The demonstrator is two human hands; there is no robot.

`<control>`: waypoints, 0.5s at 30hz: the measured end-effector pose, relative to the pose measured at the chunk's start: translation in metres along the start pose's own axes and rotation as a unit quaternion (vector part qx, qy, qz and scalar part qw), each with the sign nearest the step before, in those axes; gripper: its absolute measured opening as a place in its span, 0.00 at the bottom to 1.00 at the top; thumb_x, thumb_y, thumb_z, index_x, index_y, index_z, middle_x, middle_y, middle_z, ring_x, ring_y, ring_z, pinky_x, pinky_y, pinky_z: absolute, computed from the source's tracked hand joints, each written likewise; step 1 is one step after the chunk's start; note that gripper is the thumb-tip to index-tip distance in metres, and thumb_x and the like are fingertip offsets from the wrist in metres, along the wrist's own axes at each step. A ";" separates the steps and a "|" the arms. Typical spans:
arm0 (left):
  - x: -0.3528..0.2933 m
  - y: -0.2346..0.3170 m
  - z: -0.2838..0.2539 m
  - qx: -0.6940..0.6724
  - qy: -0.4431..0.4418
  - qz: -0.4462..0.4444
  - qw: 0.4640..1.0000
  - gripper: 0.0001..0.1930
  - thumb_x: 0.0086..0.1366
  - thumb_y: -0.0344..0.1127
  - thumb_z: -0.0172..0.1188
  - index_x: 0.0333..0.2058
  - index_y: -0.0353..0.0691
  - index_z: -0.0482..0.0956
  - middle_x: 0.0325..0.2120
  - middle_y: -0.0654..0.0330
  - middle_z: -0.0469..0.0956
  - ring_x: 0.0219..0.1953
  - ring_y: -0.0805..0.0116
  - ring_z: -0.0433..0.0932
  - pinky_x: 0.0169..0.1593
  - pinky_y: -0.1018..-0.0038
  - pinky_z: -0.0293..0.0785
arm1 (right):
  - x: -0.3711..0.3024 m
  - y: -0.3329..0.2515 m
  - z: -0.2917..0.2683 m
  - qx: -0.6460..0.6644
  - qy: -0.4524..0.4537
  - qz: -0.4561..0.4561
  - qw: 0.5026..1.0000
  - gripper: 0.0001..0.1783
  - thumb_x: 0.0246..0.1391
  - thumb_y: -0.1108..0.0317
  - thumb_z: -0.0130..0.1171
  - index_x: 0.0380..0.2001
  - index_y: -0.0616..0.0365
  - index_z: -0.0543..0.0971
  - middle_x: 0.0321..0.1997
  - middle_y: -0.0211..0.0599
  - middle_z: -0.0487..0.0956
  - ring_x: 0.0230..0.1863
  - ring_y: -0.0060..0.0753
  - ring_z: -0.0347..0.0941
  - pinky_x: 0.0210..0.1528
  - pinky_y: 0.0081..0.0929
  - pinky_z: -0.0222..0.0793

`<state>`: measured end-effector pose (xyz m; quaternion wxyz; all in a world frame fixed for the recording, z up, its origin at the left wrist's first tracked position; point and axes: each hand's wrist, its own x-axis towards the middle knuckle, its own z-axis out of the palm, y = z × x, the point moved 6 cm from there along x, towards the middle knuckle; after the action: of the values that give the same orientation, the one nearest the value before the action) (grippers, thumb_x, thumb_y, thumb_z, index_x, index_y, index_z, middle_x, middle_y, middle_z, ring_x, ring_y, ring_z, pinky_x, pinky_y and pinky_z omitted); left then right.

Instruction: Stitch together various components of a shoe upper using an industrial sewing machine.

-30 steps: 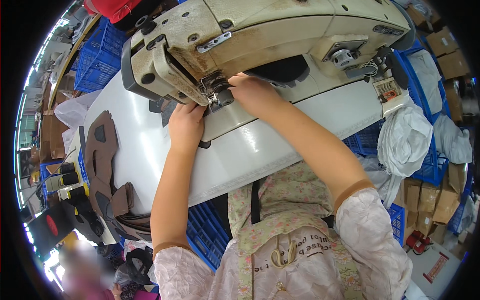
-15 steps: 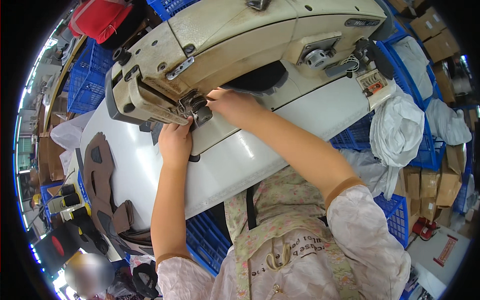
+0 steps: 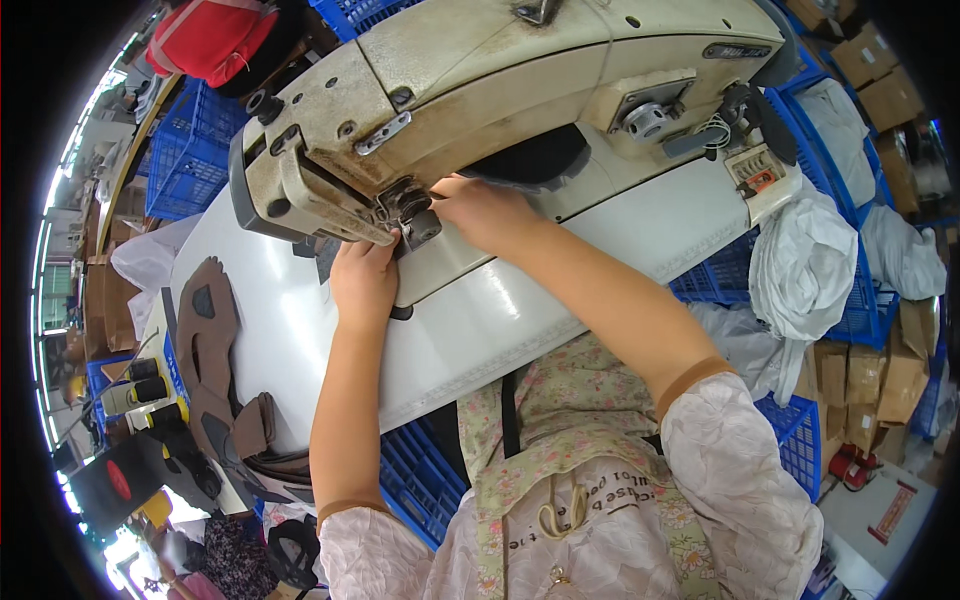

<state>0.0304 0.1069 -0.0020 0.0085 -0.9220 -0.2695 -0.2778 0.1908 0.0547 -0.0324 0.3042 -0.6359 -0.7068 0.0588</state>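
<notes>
Sewing machine (image 3: 500,100) stretched right across the top of the view, cream body stained with brown, and both bare hands are in close beneath its needle end. Here's the left hand (image 3: 362,278), down on the near side of the needle area, fingers bunched forward, thumb side right up beside the metal foot (image 3: 415,222). Over on the other side, the right hand (image 3: 485,215) reaches in under the machine's arm, knuckles bent, fingertips lost behind the mechanism. The grip, then: left fingers close together, right fingers curled, but whether either one is pinching anything, I cannot tell from here.

And the material! A dark grey piece (image 3: 326,262) pokes out just beyond the left hand, lying by the needle end, while a black piece (image 3: 530,163) with a paler edge sits under the arm, to the right of the right hand. Whether those two join is hidden.

Out left on the white desk (image 3: 285,380), brown cut pieces (image 3: 208,335) with dark patches trail along the edge, well apart from the hands. Far right, a bunched white bag (image 3: 802,270) hangs beside blue crates (image 3: 800,440).
</notes>
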 end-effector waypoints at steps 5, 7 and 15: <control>-0.002 -0.002 0.000 0.005 -0.004 -0.007 1.000 0.14 0.50 0.23 0.62 0.35 0.46 0.86 0.34 0.61 0.82 0.41 0.59 0.80 0.42 0.66 0.78 | 0.004 -0.007 -0.007 -0.023 -0.094 0.017 0.995 0.13 0.60 0.68 0.46 0.46 0.47 0.75 0.65 0.24 0.67 0.62 0.33 0.69 0.54 0.34 0.74; -0.002 -0.002 0.001 0.002 -0.006 -0.006 1.000 0.14 0.50 0.23 0.61 0.35 0.47 0.86 0.34 0.61 0.82 0.41 0.60 0.80 0.42 0.67 0.78 | 0.004 -0.008 -0.009 -0.018 -0.111 0.025 0.993 0.13 0.59 0.69 0.46 0.46 0.47 0.75 0.64 0.24 0.68 0.62 0.33 0.69 0.54 0.33 0.75; -0.003 -0.003 0.003 -0.006 -0.008 -0.019 1.000 0.15 0.47 0.21 0.59 0.33 0.45 0.84 0.36 0.62 0.82 0.41 0.58 0.79 0.43 0.66 0.77 | 0.003 -0.004 -0.006 -0.031 -0.102 0.025 0.994 0.13 0.61 0.66 0.46 0.47 0.46 0.76 0.65 0.24 0.68 0.62 0.33 0.69 0.55 0.34 0.74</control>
<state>0.0286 0.1087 -0.0067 -0.0044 -0.9192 -0.2851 -0.2716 0.1905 0.0547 -0.0245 0.2089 -0.6529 -0.7198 0.1091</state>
